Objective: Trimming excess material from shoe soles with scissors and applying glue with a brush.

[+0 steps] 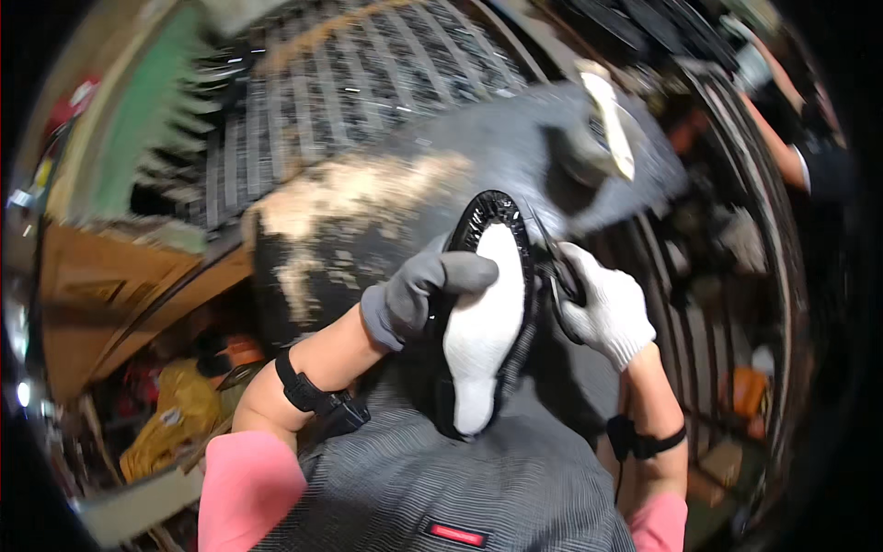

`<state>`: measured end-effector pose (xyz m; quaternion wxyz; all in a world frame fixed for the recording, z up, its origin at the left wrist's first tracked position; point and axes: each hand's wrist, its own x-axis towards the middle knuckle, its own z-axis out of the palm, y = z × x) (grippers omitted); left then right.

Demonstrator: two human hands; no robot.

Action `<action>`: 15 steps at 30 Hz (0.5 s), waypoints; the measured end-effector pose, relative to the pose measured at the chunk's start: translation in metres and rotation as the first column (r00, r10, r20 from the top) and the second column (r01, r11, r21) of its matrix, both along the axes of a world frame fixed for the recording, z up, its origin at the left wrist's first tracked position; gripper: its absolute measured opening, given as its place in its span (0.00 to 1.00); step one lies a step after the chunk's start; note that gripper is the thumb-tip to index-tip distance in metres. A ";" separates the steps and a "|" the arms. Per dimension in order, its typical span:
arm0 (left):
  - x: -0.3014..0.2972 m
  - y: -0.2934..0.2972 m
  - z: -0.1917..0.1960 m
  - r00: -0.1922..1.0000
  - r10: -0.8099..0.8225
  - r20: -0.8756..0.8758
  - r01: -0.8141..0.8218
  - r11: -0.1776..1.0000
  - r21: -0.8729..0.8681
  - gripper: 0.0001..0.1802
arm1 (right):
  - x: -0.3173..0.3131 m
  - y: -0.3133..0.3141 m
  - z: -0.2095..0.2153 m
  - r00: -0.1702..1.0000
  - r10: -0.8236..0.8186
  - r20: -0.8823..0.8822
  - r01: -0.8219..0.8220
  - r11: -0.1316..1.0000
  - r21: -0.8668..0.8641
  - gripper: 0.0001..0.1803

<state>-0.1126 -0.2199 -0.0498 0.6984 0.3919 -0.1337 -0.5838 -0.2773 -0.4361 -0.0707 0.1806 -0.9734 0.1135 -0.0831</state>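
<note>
A black shoe (pixel 484 317) is held sole side up near the table's front edge, its toe pointing away from me. White insole material covers the middle of its underside, and the black upper is gathered in pleats around the toe. My left hand (pixel 416 290), in a grey glove, grips the shoe's left side with the thumb pressed over the white surface. In a white knit glove, my right hand (pixel 607 308) is closed around the black handles of a pair of scissors (pixel 567 281). The scissors' blades lie along the right edge of the shoe's toe.
Beyond the shoe stretches a dark worktable (pixel 368 198) with a worn tan patch. A pot (pixel 579 152) with a pale-handled brush (pixel 607 120) across it stands at the back right. Behind is a slatted rack (pixel 359 69); another person's arm (pixel 773 129) shows far right.
</note>
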 end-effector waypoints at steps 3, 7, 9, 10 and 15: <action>-0.021 -0.043 -0.031 0.883 -0.157 -0.442 0.096 0.983 -0.156 0.35 | -0.046 -0.013 0.006 0.981 -0.194 -0.028 0.195 0.976 0.099 0.20; -0.034 -0.072 -0.028 0.901 -0.255 -0.352 0.266 0.964 -0.017 0.31 | -0.077 -0.026 0.025 0.962 -0.266 0.068 0.265 0.964 0.028 0.19; -0.041 -0.084 -0.020 0.918 -0.266 -0.295 0.284 0.959 0.017 0.30 | -0.075 -0.030 0.029 0.959 -0.252 0.131 0.260 0.964 -0.050 0.20; -0.045 -0.088 -0.015 0.936 -0.261 -0.237 0.280 0.959 0.051 0.29 | -0.075 -0.033 0.029 0.958 -0.213 0.190 0.240 0.962 -0.130 0.21; -0.061 -0.102 -0.015 0.957 -0.253 -0.140 0.274 0.949 0.154 0.24 | -0.071 -0.040 0.022 0.972 -0.223 0.075 0.234 0.948 -0.216 0.26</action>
